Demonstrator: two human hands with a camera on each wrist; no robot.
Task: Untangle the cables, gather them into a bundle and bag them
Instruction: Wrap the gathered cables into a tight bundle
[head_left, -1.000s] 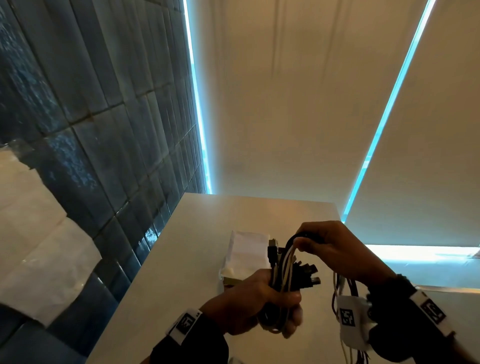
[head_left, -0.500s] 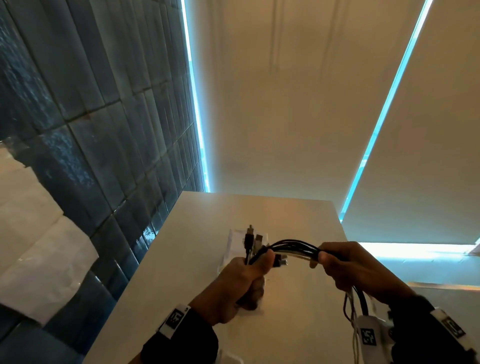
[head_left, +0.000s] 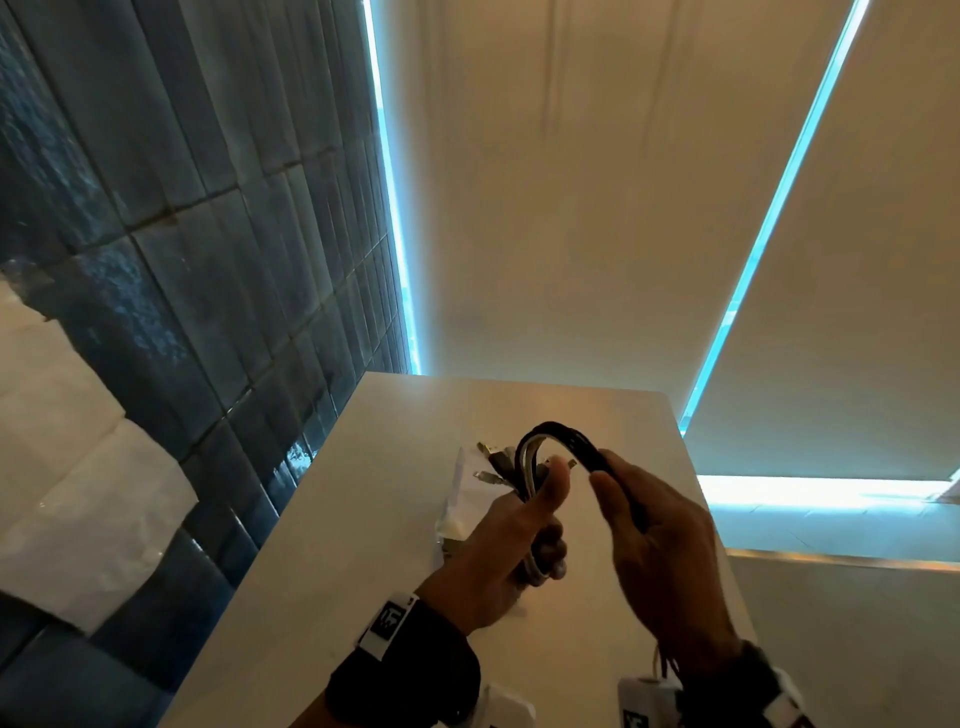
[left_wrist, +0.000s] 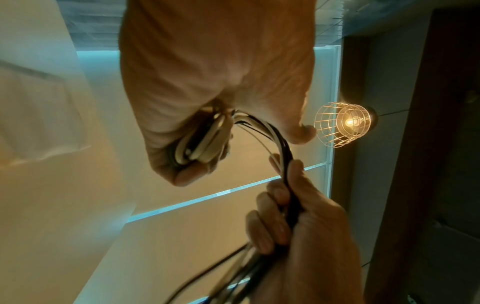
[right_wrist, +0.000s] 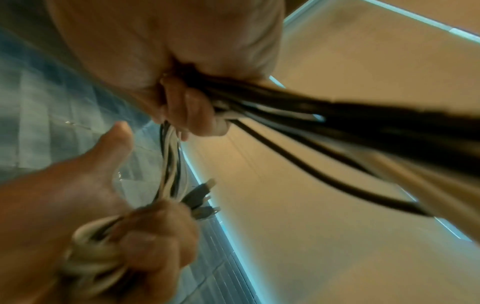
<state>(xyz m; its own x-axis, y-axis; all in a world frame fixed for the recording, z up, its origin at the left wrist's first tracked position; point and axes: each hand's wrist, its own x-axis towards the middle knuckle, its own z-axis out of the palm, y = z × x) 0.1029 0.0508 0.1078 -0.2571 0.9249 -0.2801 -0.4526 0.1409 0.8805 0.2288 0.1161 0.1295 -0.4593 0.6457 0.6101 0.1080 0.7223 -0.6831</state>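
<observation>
A bundle of black and white cables (head_left: 551, 435) arches between my two hands above the table (head_left: 363, 519). My left hand (head_left: 511, 540) grips the folded part of the bundle (left_wrist: 200, 142) in its fist, thumb up, with several plug ends (head_left: 491, 460) sticking out to the left. My right hand (head_left: 649, 525) grips the black run of cables (left_wrist: 291, 197) just right of the left thumb; loose lengths (right_wrist: 337, 127) trail down from it. A clear bag (head_left: 462, 499) lies flat on the table behind my left hand, partly hidden by it.
A dark blue tiled wall (head_left: 182, 260) runs along the table's left side. Beige roller blinds (head_left: 597, 182) with bright gaps hang behind the table. A caged lamp (left_wrist: 342, 123) shows in the left wrist view. The table's right edge (head_left: 701, 493) lies just beyond my right hand.
The cable span between my hands has gone from a flat stretch to a tight upward arch. My right hand has come in close to the left, and both hands sit a little higher.
</observation>
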